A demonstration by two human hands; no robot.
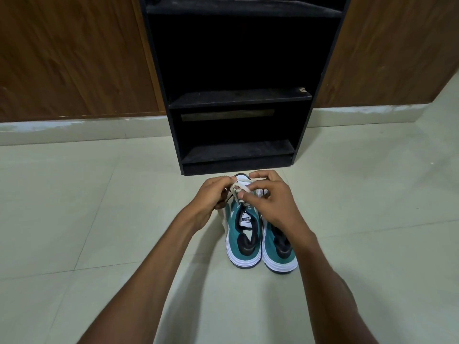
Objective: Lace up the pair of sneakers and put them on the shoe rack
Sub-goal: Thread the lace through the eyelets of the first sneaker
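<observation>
Pair of sneakers (260,240) on floor (99,219) at 6 o'clock of shoe rack (238,98); left hand (211,196) and right hand (272,198) each grip pinching lace (242,188) over left sneaker; risk: lace slips, knot loosens.

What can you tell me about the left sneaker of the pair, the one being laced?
The left sneaker is teal, suede-looking, with a black collar, thick white sole and white tongue label. It stands upright on the tiled floor, heel toward the camera, toe toward the black shoe rack, close beside its mate. Both hands, left and right, pinch its white lace above the toe end.
</observation>
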